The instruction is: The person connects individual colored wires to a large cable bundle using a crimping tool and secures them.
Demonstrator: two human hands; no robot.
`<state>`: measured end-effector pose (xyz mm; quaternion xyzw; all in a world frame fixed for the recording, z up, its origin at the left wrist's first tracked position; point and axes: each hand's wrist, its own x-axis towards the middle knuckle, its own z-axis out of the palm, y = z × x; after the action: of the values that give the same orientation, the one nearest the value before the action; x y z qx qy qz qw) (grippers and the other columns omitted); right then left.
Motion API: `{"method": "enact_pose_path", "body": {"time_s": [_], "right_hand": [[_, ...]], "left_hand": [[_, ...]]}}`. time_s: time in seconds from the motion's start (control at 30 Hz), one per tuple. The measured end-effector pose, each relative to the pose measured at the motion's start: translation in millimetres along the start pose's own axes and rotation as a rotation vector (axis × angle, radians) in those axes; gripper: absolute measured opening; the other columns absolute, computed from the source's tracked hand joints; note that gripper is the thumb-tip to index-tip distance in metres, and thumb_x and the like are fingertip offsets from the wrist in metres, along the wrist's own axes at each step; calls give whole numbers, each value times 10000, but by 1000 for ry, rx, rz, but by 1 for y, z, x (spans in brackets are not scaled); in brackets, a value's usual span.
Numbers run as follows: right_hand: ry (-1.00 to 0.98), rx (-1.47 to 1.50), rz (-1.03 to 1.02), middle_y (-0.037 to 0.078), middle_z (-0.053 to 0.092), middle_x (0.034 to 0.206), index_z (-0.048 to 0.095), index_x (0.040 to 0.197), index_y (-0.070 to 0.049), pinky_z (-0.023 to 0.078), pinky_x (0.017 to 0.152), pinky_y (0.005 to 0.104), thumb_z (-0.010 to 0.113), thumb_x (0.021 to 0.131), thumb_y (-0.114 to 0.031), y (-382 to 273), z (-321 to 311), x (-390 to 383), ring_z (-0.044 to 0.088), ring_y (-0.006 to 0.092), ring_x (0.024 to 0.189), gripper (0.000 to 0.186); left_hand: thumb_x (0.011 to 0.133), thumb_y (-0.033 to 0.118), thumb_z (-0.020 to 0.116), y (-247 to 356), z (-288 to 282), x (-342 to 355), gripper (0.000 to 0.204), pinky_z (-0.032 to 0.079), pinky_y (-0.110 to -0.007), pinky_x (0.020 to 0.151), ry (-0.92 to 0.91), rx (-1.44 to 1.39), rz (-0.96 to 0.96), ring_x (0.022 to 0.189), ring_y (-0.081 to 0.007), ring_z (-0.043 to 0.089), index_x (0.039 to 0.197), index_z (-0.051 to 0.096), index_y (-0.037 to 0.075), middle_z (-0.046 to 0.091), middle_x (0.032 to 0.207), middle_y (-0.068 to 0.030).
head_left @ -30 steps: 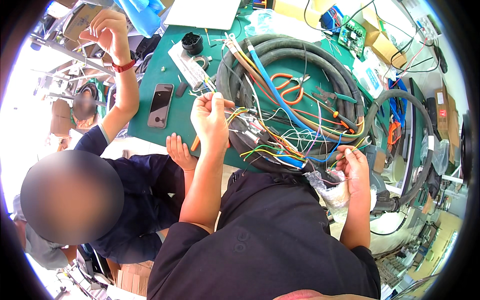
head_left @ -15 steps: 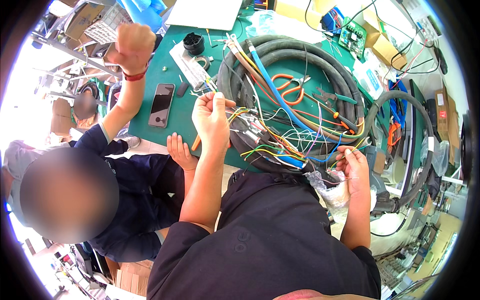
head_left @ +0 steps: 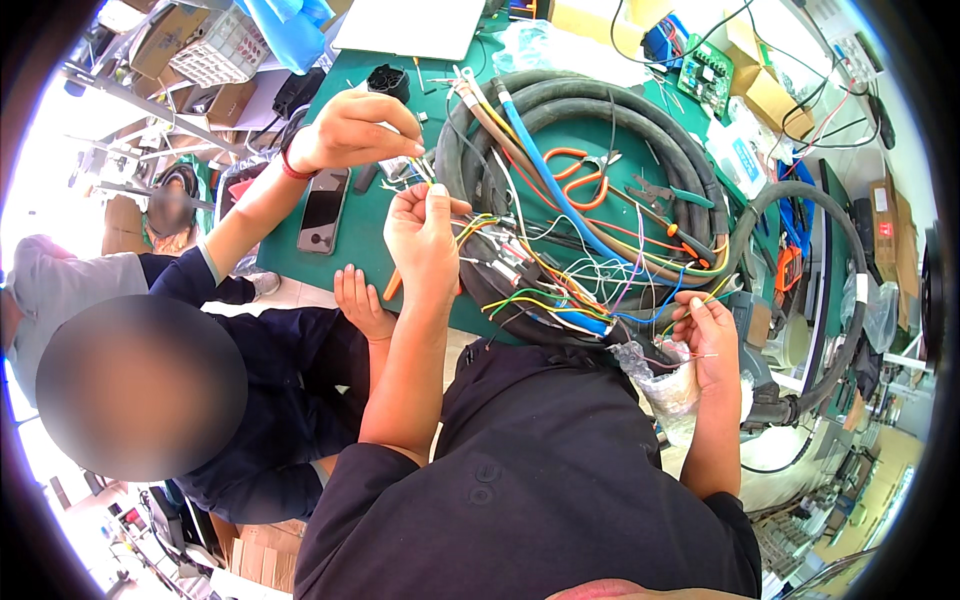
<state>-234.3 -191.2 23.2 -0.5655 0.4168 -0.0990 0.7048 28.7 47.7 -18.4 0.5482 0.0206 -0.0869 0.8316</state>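
My left hand (head_left: 425, 230) pinches the ends of thin light wires (head_left: 428, 180), left of a coil of thick black cable (head_left: 570, 92). In my right hand (head_left: 705, 335), thin wires are held between the fingers beside clear plastic wrap (head_left: 650, 385). Between both hands lies a tangle of coloured wires and connectors (head_left: 550, 290). A blue wire (head_left: 560, 195), orange-handled scissors (head_left: 580, 188), teal-handled pliers (head_left: 685, 193) and an orange-and-black tool (head_left: 690, 243) lie on or within the coil. A co-worker's hand (head_left: 370, 130) reaches just above my left hand.
A co-worker (head_left: 260, 420) is at my left, their other hand (head_left: 355, 305) at the edge of the green mat (head_left: 300, 260). A phone (head_left: 322, 215), black round part (head_left: 388, 82), circuit board (head_left: 705, 72), cardboard box (head_left: 778, 100) and thick cable loop (head_left: 855, 240) surround the work.
The co-worker's raised hand has come down and to the right, close above my left hand. Another person in grey shows more at far left. My hands stay in place.
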Motion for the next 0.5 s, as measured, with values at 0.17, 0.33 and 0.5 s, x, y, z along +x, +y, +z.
{"method": "enact_pose_path", "body": {"time_s": [0.17,0.33,0.5], "right_hand": [[1,-2,0,42,611,805,623,1027,-13,489,587,234,556,945,-194,1,-1,1,565,97,651,210],[6,0,1,41,606,804,621,1031,-14,491,580,239,554,946,-195,1,0,1,564,99,647,211],[8,-1,3,39,603,806,620,1035,-14,492,582,239,553,946,-196,1,-1,1,563,100,644,213]], "left_hand": [[940,88,554,-1,0,0,128,392,-163,618,5,-18,7,630,-48,543,965,467,-3,662,724,-97],[941,87,552,-3,-3,0,132,406,-172,626,0,-8,1,630,-56,547,973,465,-7,661,724,-103],[943,94,551,0,-2,-1,135,402,-171,621,1,-11,7,629,-58,548,971,465,-6,664,726,-104]]}}
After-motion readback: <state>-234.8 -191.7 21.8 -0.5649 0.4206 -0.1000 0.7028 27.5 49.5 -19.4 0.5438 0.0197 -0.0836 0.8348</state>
